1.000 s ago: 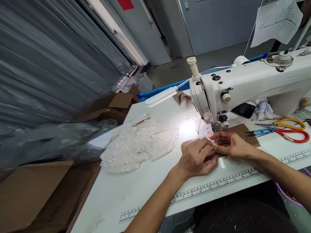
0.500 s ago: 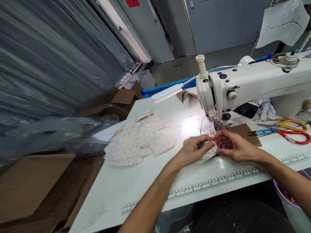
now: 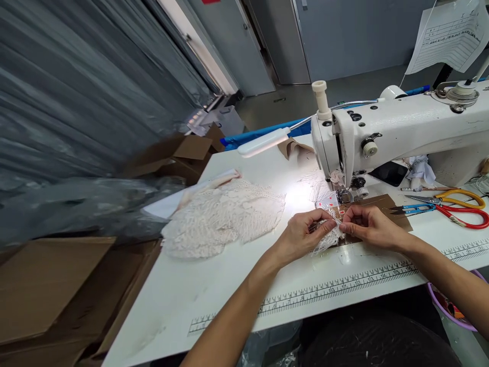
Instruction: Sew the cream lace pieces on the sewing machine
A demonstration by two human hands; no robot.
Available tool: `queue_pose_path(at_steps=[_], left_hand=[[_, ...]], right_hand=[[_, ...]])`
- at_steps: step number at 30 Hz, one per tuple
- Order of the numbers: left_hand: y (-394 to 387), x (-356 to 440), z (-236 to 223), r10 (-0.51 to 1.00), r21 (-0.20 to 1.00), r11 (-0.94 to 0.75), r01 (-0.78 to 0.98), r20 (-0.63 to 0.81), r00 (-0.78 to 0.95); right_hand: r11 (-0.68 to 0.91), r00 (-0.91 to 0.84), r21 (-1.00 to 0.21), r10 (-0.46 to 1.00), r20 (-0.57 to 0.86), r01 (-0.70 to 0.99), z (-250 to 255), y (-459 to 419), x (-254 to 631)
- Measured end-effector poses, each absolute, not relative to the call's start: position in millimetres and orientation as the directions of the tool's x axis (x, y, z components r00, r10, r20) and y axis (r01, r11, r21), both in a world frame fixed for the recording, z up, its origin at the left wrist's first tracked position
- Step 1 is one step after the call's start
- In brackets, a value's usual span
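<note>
Just in front of the needle area of a white sewing machine point(image 3: 401, 127), both hands pinch a small piece of white lace point(image 3: 326, 239). My left hand point(image 3: 301, 232) is closed on its upper left part, thumb against fingers. My right hand point(image 3: 369, 227) grips the lace's right edge between thumb and forefinger, close to the left fingertips. The lace is partly hidden by the fingers. Brown card point(image 3: 385, 206) lies under and behind the right hand. A larger pile of cream lace fabric point(image 3: 225, 216) is spread on the table left of my left hand.
Red-and-yellow-handled scissors point(image 3: 460, 204) and blue thread snips point(image 3: 416, 209) lie right of my right hand. A lit lamp point(image 3: 263, 142) hangs over the white table point(image 3: 175, 285). A ruler strip point(image 3: 328, 293) runs along its front edge. Cardboard boxes point(image 3: 49, 285) stand at left.
My right thumb and forefinger have closed together on the lace edge; before, the right fingers were more spread and curled. The view has shifted slightly.
</note>
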State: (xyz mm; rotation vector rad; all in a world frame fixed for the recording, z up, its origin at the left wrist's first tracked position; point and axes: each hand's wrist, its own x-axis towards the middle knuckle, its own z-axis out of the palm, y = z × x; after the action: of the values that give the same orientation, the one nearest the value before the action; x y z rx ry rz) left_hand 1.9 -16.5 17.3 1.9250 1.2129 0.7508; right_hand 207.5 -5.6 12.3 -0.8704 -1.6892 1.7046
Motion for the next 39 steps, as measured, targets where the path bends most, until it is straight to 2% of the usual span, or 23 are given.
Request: queue_pose_path(at_steps=[5, 6, 8, 10, 11, 13, 15, 18, 21, 24, 27, 29, 32, 34, 35, 36, 39], left_hand=[[-18, 6, 14, 0.865, 0.778, -0.459, 0.428, 0.283, 0.415], [-19, 7, 16, 0.860, 0.770, -0.474, 0.427, 0.301, 0.412], [-23, 10, 21, 0.847, 0.741, -0.508, 0.440, 0.336, 0.413], [-26, 13, 28, 0.824, 0.701, -0.552, 0.452, 0.374, 0.425], [-28, 14, 30, 0.817, 0.687, -0.564, 0.458, 0.385, 0.429], [-30, 16, 33, 0.819, 0.698, -0.557, 0.450, 0.372, 0.436], [-30, 16, 31, 0.845, 0.751, -0.501, 0.430, 0.316, 0.431], [-29, 15, 24, 0.917, 0.833, -0.333, 0.442, 0.178, 0.356], [-27, 13, 19, 0.959, 0.873, -0.166, 0.458, 0.034, 0.282], [-27, 14, 20, 0.941, 0.894, -0.147, 0.423, -0.006, 0.339], [-27, 15, 25, 0.904, 0.877, -0.256, 0.407, 0.069, 0.422], [-26, 13, 28, 0.865, 0.817, -0.379, 0.435, 0.146, 0.479], [-22, 1, 30, 0.804, 0.579, -0.582, 0.571, 0.307, 0.508], [-19, -8, 32, 0.777, 0.403, -0.622, 0.671, 0.427, 0.463], [-17, -11, 33, 0.775, 0.363, -0.607, 0.707, 0.467, 0.426], [-17, -13, 34, 0.785, 0.363, -0.584, 0.726, 0.483, 0.389], [-19, -9, 35, 0.832, 0.477, -0.538, 0.696, 0.432, 0.347]], right_hand=[[0.047, -0.573, -0.992, 0.819, -0.031, 0.121, 12, -12, 204], [0.094, -0.553, -0.986, 0.833, 0.003, 0.136, 13, -14, 202], [0.292, -0.494, -0.935, 0.854, 0.161, 0.200, 16, -20, 200], [0.522, -0.430, -0.776, 0.828, 0.361, 0.354, 17, -22, 199], [0.589, -0.415, -0.671, 0.803, 0.427, 0.450, 16, -22, 199], [0.630, -0.428, -0.504, 0.774, 0.467, 0.590, 13, -20, 200], [0.622, -0.449, -0.451, 0.779, 0.438, 0.641, 8, -17, 202], [0.572, -0.422, -0.559, 0.820, 0.386, 0.600, 3, -14, 205], [0.556, -0.415, -0.672, 0.826, 0.381, 0.489, 5, -13, 207], [0.587, -0.452, -0.726, 0.789, 0.416, 0.358, 13, -14, 206], [0.609, -0.524, -0.742, 0.745, 0.413, 0.280, 19, -18, 199], [0.627, -0.564, -0.712, 0.728, 0.390, 0.316, 19, -21, 196], [0.530, -0.537, -0.704, 0.807, 0.247, 0.472, 13, -27, 202], [0.407, -0.465, -0.715, 0.876, 0.129, 0.568, 9, -30, 216], [0.368, -0.432, -0.717, 0.896, 0.103, 0.593, 9, -32, 224], [0.344, -0.417, -0.727, 0.905, 0.087, 0.594, 11, -33, 233], [0.307, -0.462, -0.777, 0.886, 0.023, 0.550, 23, -33, 247]])
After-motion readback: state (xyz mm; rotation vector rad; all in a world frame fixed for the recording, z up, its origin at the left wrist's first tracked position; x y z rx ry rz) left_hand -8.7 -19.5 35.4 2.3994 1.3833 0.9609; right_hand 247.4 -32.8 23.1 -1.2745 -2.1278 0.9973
